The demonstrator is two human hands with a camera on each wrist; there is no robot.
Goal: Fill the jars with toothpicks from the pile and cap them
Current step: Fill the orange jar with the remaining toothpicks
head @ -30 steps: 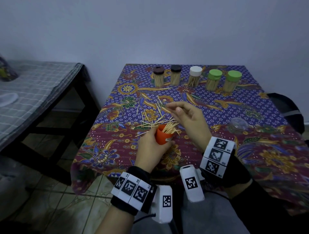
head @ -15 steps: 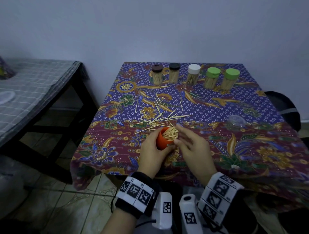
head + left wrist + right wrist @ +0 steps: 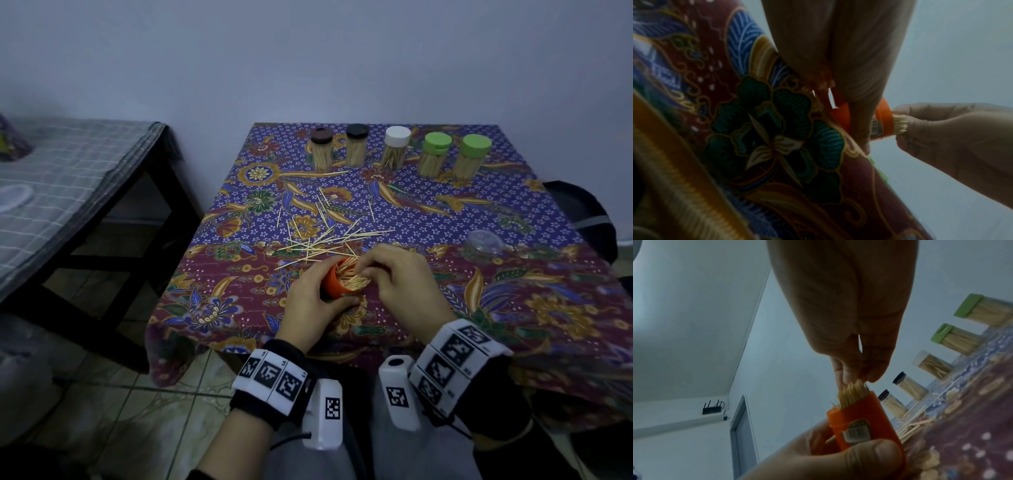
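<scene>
Left hand grips orange jar (mouth tilted toward right hand); right fingers pinch protruding toothpicks.

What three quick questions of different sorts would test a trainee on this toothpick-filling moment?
1. True or false: the left hand grips the orange jar.
2. How many capped jars stand in the back row, from the brown-capped jar to the far green-capped jar?
3. Multiple choice: the right hand fingertips are at A) the toothpicks in the orange jar, B) the clear lid, C) the white-capped jar.

Key: 1 true; 2 five; 3 A.
</scene>
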